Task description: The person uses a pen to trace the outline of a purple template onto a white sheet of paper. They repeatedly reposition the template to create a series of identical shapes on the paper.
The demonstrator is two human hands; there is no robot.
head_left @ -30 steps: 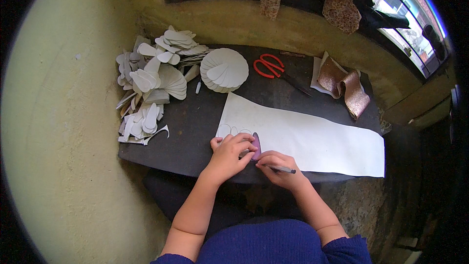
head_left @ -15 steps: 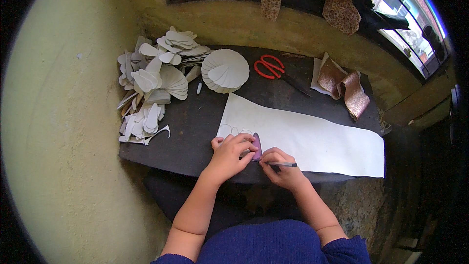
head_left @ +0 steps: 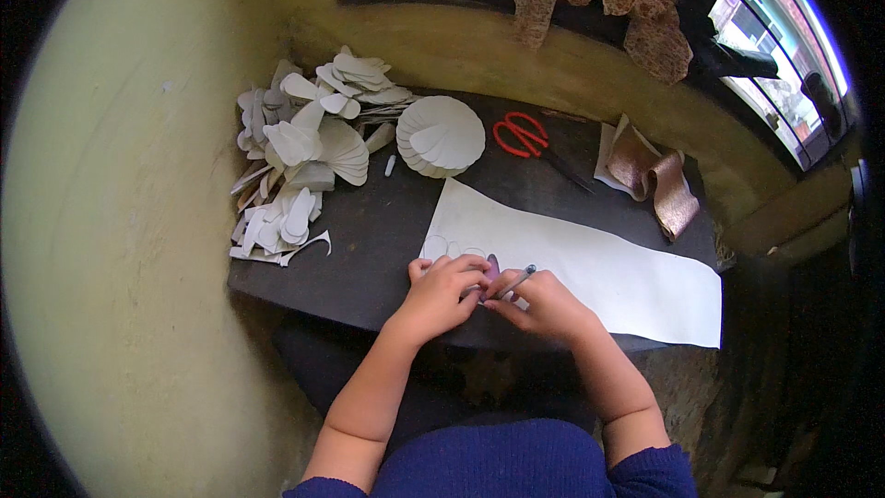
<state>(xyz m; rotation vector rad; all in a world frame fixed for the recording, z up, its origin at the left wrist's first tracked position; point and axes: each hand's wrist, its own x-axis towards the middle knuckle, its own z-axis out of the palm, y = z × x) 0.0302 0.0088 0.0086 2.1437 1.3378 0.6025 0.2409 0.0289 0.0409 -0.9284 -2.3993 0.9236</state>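
Note:
A long white sheet lies across the dark table, with rounded outlines drawn at its left end. My left hand rests there with curled fingers, pressing a purple sole-shaped template against the sheet. Most of the template is hidden under the fingers. Closed around a slim pen, my right hand is right beside the template, almost touching the left fingertips. The pen's tip is hidden between the two hands.
White sole-shaped cutouts are heaped at the table's left, near a round fan of cutouts. Behind the sheet lie red-handled scissors, a small white stick and a shiny pinkish strip. Patterned cloth hangs by the window.
My right hand has turned, so the pen now stands more upright and slants toward the far side. It has moved in front of the template's lower end. The left hand keeps its hold.

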